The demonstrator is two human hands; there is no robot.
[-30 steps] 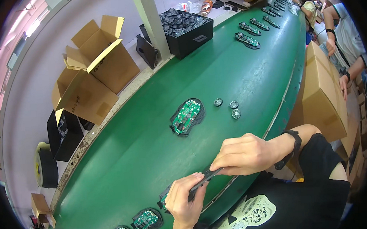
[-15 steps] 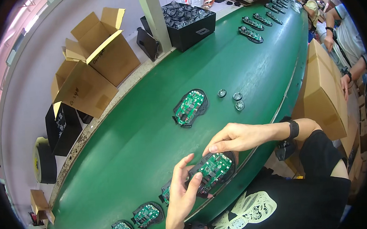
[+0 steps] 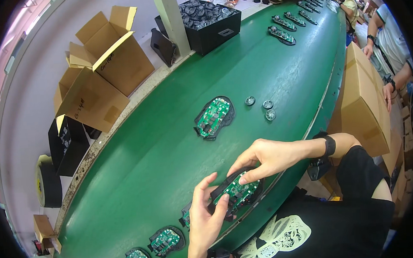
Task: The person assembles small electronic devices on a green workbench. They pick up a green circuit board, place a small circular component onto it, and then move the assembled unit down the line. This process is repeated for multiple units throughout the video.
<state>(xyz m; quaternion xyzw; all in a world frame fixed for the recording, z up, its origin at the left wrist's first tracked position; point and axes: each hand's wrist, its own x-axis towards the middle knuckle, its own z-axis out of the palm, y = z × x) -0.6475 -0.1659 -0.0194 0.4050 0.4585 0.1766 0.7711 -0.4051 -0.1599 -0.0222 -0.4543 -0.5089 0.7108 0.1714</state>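
A black, mouse-shaped base with a green circuit board (image 3: 238, 194) is held slightly tilted over the near edge of the green belt. My left hand (image 3: 205, 218) grips its left end, thumb on the board and fingers along the far side. At the other end my right hand (image 3: 269, 159) has its thumb pressed on the board's upper part and its fingers round the far rim. Partly hidden behind my left hand lies another board unit (image 3: 186, 216). Farther up the belt rests a similar board unit (image 3: 214, 117), beside three small round wheels (image 3: 268, 105).
More board units (image 3: 166, 241) line the belt at lower left, and others (image 3: 282, 35) at the far end. A black bin of wheels (image 3: 213, 30), a post (image 3: 170, 23) and open cartons (image 3: 92, 95) border the far side. Right, a carton (image 3: 361, 104) stands near another person's hand (image 3: 388, 96).
My right thumb has come down from the unit's far edge onto the circuit board. My left hand keeps its grip. At lower left, another person's hand has gone from view.
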